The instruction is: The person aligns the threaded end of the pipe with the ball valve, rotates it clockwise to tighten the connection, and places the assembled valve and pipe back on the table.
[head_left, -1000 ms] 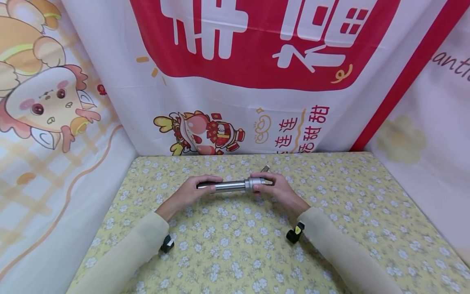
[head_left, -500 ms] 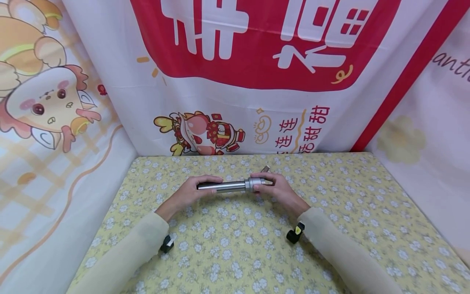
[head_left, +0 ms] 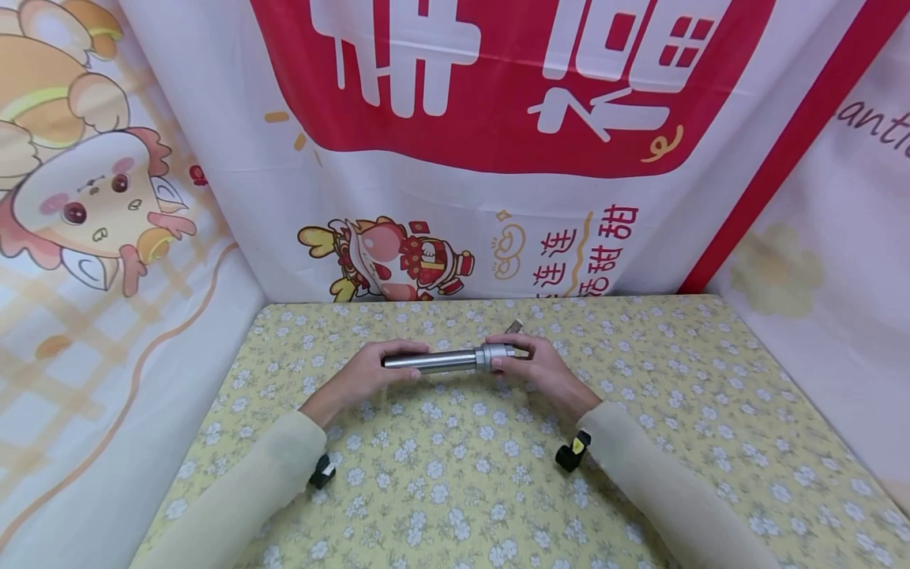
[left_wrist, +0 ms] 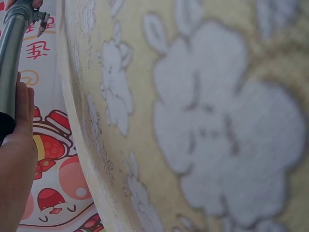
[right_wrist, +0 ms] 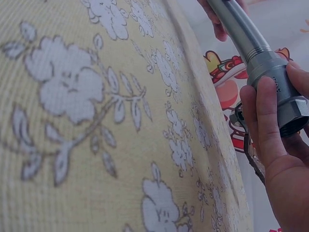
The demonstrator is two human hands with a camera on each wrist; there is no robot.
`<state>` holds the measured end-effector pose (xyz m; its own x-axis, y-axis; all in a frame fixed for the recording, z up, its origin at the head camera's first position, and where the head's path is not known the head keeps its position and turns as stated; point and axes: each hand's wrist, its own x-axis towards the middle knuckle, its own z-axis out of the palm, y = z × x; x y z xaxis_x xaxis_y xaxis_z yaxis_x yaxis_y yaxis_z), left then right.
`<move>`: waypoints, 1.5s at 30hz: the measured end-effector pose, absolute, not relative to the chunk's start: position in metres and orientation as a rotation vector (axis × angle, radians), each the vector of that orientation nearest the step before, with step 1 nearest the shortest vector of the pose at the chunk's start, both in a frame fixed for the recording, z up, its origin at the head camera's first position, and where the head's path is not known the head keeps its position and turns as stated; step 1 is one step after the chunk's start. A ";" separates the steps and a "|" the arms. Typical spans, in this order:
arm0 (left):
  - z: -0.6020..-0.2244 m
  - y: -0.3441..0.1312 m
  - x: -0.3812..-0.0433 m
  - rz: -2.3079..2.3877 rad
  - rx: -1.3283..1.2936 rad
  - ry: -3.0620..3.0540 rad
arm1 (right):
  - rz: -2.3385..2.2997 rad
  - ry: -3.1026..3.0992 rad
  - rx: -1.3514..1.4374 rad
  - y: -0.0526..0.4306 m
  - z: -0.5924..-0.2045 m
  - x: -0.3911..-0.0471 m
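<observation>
Midway across the head view, over the table (head_left: 434, 506) with its yellow floral cover (head_left: 640, 356): a straight metal pipe (head_left: 448, 361), nearly level, joined at its right end to a valve (head_left: 483, 358) with a lever (head_left: 515, 326) angled up and away. At the pipe's left end, a grasp by the left hand (head_left: 368, 367), thumb on the near side, fingers on the far; around the valve, a grasp by the right hand (head_left: 536, 367). At the cuffs of the pale sleeves (head_left: 238, 502), small black devices (head_left: 572, 452). Behind, a white hanging cloth (head_left: 398, 182) printed in red.

Along the left edge of the left wrist view: the pipe, dark at its lower end, rising to the valve; left fingers laid lengthwise against it. Over most of the field, the floral cover, blurred.

At the right of the right wrist view: the valve between the right thumb and fingers, threaded joint (right_wrist: 259, 52) above, open mouth (right_wrist: 292, 127) below, lever beside the fingers. At the top, left fingertips behind the pipe.
</observation>
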<state>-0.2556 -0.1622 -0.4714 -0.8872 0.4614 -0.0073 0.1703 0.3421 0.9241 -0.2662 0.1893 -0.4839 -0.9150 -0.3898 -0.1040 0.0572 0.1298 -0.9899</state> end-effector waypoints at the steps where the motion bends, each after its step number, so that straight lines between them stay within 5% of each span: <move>1: -0.471 -0.162 -0.256 1.558 0.562 2.345 | -1.843 2.080 -0.324 0.189 -0.484 -0.266; 45: -0.470 -0.162 -0.255 1.572 0.569 2.323 | -1.830 2.093 -0.343 0.191 -0.486 -0.264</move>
<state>-0.2551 -0.1623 -0.4699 -0.8838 0.4678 -0.0100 0.1646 0.3308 0.9292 -0.2642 0.1909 -0.4863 -0.9137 -0.3953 -0.0940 0.0403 0.1418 -0.9891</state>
